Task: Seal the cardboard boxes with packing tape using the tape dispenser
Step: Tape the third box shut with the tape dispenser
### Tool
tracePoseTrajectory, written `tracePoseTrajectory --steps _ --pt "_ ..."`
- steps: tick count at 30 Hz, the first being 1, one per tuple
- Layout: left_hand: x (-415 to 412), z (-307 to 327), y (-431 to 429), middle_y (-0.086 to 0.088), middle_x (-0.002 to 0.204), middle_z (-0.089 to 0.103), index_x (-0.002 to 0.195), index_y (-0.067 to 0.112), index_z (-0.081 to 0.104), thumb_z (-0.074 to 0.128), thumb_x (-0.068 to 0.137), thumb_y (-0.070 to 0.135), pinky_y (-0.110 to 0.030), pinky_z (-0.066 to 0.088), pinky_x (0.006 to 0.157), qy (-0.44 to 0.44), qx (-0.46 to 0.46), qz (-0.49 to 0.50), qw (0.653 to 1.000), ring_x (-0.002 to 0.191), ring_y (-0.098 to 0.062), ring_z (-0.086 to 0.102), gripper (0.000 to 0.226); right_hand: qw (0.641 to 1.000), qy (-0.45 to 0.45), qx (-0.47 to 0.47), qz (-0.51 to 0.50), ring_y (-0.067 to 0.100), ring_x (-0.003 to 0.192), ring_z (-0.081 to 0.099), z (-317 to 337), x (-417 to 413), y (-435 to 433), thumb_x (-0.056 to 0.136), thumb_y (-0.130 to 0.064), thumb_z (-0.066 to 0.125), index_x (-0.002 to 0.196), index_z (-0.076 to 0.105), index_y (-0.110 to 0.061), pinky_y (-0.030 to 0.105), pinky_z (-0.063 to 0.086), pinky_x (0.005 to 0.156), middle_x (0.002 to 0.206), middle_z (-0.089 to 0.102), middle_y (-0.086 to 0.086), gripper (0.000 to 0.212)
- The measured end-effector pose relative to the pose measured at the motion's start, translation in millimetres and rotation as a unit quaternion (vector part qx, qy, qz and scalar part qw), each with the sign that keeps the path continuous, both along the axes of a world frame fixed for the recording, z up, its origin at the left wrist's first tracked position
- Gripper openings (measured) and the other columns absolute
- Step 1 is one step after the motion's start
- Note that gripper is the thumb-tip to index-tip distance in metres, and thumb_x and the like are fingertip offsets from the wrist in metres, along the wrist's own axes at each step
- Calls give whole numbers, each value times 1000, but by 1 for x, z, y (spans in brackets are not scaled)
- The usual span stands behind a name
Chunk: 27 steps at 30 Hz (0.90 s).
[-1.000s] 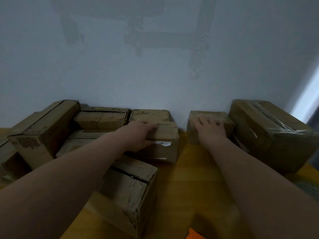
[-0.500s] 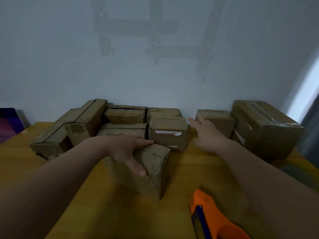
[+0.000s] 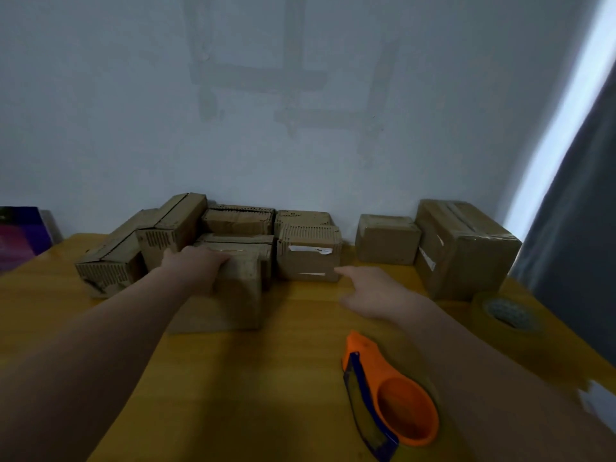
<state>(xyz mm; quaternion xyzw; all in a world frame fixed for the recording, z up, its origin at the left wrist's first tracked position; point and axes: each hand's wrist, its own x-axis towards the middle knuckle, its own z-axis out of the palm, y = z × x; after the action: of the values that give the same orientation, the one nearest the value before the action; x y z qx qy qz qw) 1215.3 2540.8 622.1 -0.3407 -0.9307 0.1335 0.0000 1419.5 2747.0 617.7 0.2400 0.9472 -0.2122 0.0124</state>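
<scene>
- Cardboard box [image 3: 233,295], foremost of the lot, stands left of centre on the table [image 3: 293,361]. The left hand [image 3: 200,266] lies on its top. Blur hides whether the fingers hook over the far edge.
- Well apart from it, the right hand [image 3: 370,291] hovers over the table's middle holding nothing. Its fingers are loose and the forefinger stretches toward a labelled box [image 3: 310,258] just beyond.
- An orange tape dispenser [image 3: 393,395] lies untouched near the table's front edge, right of centre, just beside the right forearm.
- The dispenser's long axis runs roughly front to back. Its narrow nose points toward the boxes and its round end toward the person.
- The right hand looks much the nearer to the dispenser, and would likely have to draw back toward the front edge to reach it. The left hand seems placed to steady the box.
- A tape roll [image 3: 510,315] lies flat near the right edge, in front of a large box [image 3: 466,248].
- A small box [image 3: 386,240] and a cluster of boxes [image 3: 173,235] line the back edge against the wall [image 3: 300,145].
- A purple object [image 3: 20,238] stands off the left edge, and a curtain [image 3: 573,228] hangs at right.
</scene>
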Motion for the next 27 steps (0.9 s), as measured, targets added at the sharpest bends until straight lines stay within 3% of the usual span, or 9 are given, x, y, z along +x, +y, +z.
tracePoseTrajectory --steps 3,6,10,16,19,21,25,27 --pt "7 10 17 -5 144 38 144 32 31 61 87 27 -59 29 107 -14 14 16 1000 133 -30 35 65 1000 -1 14 5 10 72 58 3 -2 -1 94 -14 53 149 27 -32 28 53 65 149 36 2 64" --pt "12 19 48 -10 151 26 149 25 20 65 84 42 -49 34 108 -67 55 -35 996 136 -33 30 81 1000 1 18 4 11 74 57 3 -8 5 94 -16 53 148 30 -31 27 51 64 147 39 2 61" --pt "3 18 96 -9 153 25 150 25 20 63 85 45 -49 34 109 -76 109 -75 988 137 -31 31 80 1000 -10 28 -3 18 93 58 1 -17 20 94 -18 52 146 36 -28 29 51 73 145 41 3 55" --pt "-15 -7 158 -10 148 31 146 25 27 64 83 39 -52 28 111 -56 93 -113 988 136 -33 30 75 999 -25 25 -16 20 99 58 -6 -31 43 92 -18 53 146 35 -29 29 48 67 143 44 2 58" --pt "-25 -16 174 -11 155 15 149 22 16 68 81 40 -53 23 113 -70 88 -107 988 142 -36 13 88 999 -29 37 -14 21 100 59 -6 -30 48 93 -17 52 145 37 -27 34 54 77 138 48 3 55" --pt "-27 -18 179 -10 156 9 151 21 8 69 80 42 -51 23 114 -88 74 -86 990 141 -39 12 96 999 -26 41 -16 22 104 57 -7 -28 51 93 -17 52 142 41 -26 38 55 84 135 51 3 51" --pt "-22 -17 183 -13 150 29 151 17 7 66 73 62 -48 21 114 -44 43 -85 994 136 -39 22 108 999 -27 41 -20 24 117 51 -10 -21 50 92 -18 53 143 39 -28 40 51 90 139 48 3 54" --pt "-12 -16 178 -12 149 29 151 17 9 67 71 65 -49 24 112 -56 42 -67 995 138 -38 20 109 998 -29 47 -19 24 124 47 -9 -15 47 93 -21 53 146 36 -27 39 49 94 144 44 3 56"
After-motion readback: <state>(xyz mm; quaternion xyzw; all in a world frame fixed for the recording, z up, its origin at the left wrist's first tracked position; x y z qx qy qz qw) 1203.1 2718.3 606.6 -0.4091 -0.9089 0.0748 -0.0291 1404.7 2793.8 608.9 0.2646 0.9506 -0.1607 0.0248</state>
